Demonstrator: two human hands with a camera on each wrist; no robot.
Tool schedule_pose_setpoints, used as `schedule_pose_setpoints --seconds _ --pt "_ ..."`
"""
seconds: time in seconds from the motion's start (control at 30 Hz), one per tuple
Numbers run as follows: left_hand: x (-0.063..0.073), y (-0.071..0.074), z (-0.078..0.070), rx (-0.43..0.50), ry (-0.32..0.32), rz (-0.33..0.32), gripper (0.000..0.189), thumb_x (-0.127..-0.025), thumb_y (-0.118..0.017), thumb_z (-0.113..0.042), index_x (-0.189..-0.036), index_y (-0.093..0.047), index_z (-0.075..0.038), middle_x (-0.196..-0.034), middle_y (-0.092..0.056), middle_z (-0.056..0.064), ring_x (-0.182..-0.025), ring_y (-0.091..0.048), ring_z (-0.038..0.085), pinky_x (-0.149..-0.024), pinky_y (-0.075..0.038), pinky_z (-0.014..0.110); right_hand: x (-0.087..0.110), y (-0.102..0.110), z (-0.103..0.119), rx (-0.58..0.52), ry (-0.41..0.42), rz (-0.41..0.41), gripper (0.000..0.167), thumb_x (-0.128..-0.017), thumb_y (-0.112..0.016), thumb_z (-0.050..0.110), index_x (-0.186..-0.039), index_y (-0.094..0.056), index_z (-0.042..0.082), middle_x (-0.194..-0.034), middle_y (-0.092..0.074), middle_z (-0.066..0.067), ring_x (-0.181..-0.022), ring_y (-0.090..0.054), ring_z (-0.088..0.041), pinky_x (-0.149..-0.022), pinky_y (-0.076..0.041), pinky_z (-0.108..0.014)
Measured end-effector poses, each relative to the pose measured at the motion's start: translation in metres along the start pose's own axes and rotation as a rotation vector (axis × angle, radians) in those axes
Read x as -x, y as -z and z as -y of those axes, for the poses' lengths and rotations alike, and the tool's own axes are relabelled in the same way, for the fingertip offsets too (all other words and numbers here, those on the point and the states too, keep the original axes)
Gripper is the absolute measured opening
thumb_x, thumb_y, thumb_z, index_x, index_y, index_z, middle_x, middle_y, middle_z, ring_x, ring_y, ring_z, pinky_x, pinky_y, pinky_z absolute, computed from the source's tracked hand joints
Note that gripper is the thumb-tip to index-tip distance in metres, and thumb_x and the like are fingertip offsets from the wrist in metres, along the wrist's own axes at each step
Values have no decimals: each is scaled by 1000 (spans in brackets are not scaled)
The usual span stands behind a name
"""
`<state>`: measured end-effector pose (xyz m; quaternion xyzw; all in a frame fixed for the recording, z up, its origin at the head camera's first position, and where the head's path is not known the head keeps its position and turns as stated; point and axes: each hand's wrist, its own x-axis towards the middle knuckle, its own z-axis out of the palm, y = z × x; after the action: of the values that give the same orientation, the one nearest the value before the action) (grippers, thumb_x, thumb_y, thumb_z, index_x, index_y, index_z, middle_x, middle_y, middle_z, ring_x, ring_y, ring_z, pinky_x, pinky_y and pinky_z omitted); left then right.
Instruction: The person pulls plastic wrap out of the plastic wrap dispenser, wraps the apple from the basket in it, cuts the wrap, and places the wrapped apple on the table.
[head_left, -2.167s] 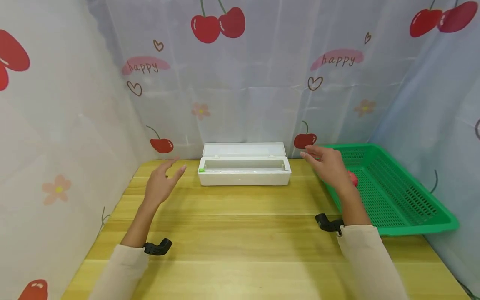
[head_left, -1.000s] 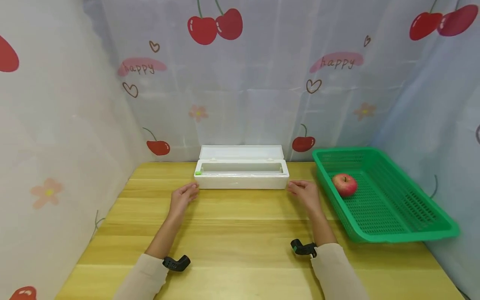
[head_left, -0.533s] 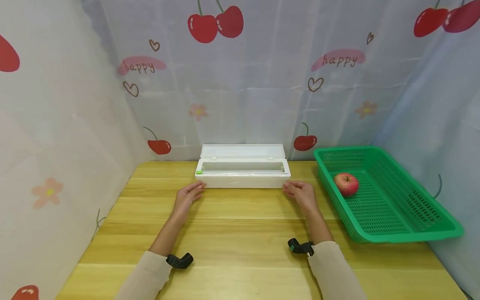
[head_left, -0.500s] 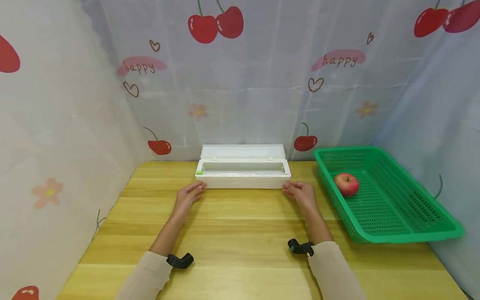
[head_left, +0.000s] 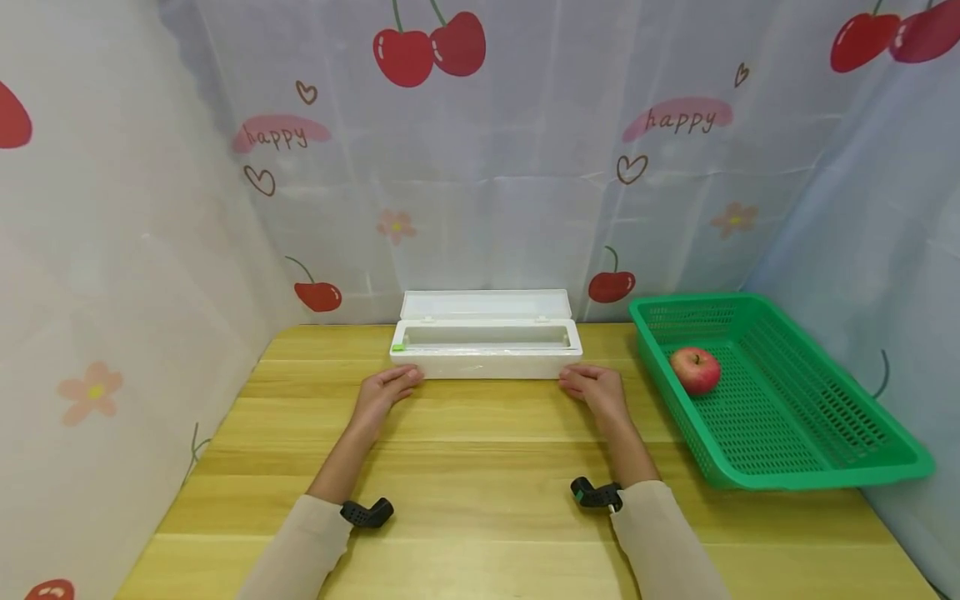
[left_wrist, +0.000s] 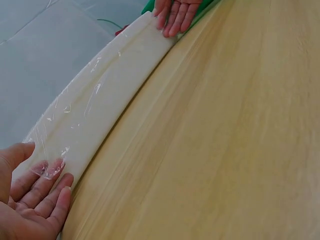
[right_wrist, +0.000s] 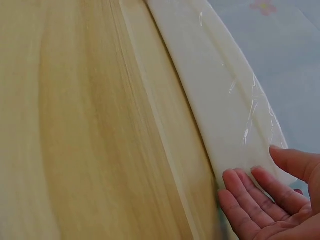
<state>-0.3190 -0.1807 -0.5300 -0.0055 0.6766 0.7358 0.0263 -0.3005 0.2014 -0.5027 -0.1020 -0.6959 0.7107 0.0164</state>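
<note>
A long white cling film dispenser point(head_left: 486, 367) stands at the table's far edge with its lid point(head_left: 486, 303) raised and a green slider point(head_left: 398, 347) at its left end. Clear cling film point(left_wrist: 92, 102) hangs over its front. My left hand point(head_left: 380, 398) is at the front left corner; in the left wrist view its fingertips lie behind the film, thumb held apart. By the front right corner, my right hand point(head_left: 600, 396) has its fingers extended beside the film's edge. The right wrist view shows its thumb point(right_wrist: 290, 162) apart from the fingers too.
A green plastic basket point(head_left: 817, 475) sits at the right of the wooden table point(head_left: 480, 500), a red apple point(head_left: 695, 372) inside it. Behind the dispenser hangs a cherry-printed curtain point(head_left: 495, 225), which also closes off both sides.
Both hands came down from the air beside the dispenser to its front corners. Since then they have shifted slightly inward. The dispenser and apple stay in place.
</note>
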Motion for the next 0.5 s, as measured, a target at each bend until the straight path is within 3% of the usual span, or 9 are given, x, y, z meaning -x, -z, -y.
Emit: schedule_pose_setpoints --seconds 0.23,0.5 --pt "-7 -2 9 -4 -26 31 40 -95 -74 -19 -124 -67 8 -113 -75 11 -106 -71 17 -97 -55 38 -2 -3 -5 -4 1 15 31 -93 -72 2 -118 -66 -15 -96 -74 -11 -82 -73 -12 -85 -60 -32" --pt "-9 -1 10 31 -29 31 36 -97 -71 -19 -120 -68 9 -110 -76 10 -105 -72 18 -98 -55 37 -6 -4 -6 3 2 0 31 -94 -72 5 -118 -66 -15 -97 -74 -12 -82 -73 -11 -82 -60 -29"
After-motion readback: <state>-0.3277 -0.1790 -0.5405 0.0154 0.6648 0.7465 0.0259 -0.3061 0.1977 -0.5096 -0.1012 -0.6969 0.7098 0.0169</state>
